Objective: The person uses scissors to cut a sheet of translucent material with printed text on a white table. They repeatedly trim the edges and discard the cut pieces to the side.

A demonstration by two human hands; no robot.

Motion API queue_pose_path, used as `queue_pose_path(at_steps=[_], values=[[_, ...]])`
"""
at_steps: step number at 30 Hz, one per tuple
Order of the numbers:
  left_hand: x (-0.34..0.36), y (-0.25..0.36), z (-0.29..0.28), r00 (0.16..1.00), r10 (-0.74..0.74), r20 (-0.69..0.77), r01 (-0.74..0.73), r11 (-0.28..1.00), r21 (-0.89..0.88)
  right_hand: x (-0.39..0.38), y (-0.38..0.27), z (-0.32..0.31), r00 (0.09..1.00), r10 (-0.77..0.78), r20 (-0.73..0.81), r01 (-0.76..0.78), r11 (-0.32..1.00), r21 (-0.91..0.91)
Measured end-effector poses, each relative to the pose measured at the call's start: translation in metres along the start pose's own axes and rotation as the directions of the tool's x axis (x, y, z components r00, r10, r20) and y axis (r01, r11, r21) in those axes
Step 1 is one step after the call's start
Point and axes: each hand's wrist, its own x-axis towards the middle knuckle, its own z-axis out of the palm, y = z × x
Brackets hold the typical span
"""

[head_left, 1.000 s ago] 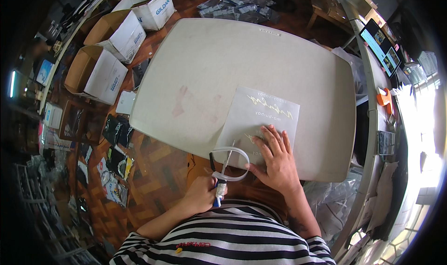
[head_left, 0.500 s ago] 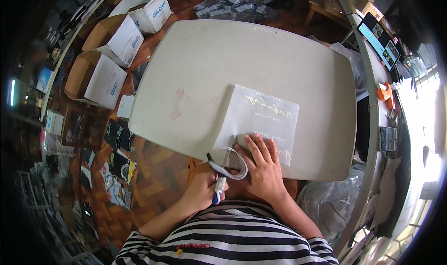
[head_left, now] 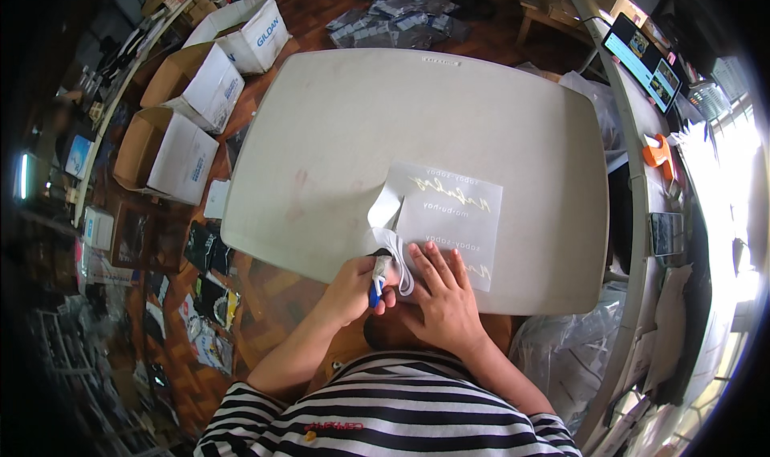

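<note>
On the pale table (head_left: 305,120), a translucent sheet (head_left: 453,196) printed with light lettering lies near the front edge. My left hand (head_left: 358,290) is closed on scissors (head_left: 375,293) with a blue handle and white wrapping, at the sheet's lower left. The blades are hidden behind curled white strips (head_left: 393,246) hanging from the sheet's left side. My right hand (head_left: 441,300) lies on the lower part of the sheet, fingers stretched out and a little apart, just right of the scissors.
Open cardboard boxes (head_left: 184,160) line the left floor, with scattered packets (head_left: 208,329) below them. Bagged items (head_left: 393,24) lie beyond the table. A side counter along the right holds a screen (head_left: 642,60), an orange tool (head_left: 658,156) and a phone-like object (head_left: 666,234). Plastic bags (head_left: 561,345) sit underneath.
My left hand has moved forward with the scissors toward the table. My right hand has shifted left and toward me. The sheet's left side now curls back in a wider flap.
</note>
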Motion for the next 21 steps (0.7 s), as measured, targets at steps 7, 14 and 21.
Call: queue_pose_path(at_steps=[7, 14, 21], values=[[0.018, 0.007, 0.003, 1.000, 0.008, -0.001, -0.008, 0.996, -0.085, -0.001, 0.002, -0.002, 1.000, 0.000, 0.023, -0.001, 1.000, 0.023], [0.020, 0.018, 0.006, 0.999, -0.043, -0.001, 0.042, 0.993, -0.112, -0.001, 0.005, -0.001, 1.000, -0.002, 0.000, 0.002, 0.999, 0.051], [0.031, 0.013, 0.009, 0.998, -0.050, 0.033, 0.054, 0.988, -0.148, -0.002, 0.005, -0.010, 0.999, -0.029, 0.040, 0.025, 0.996, 0.091]])
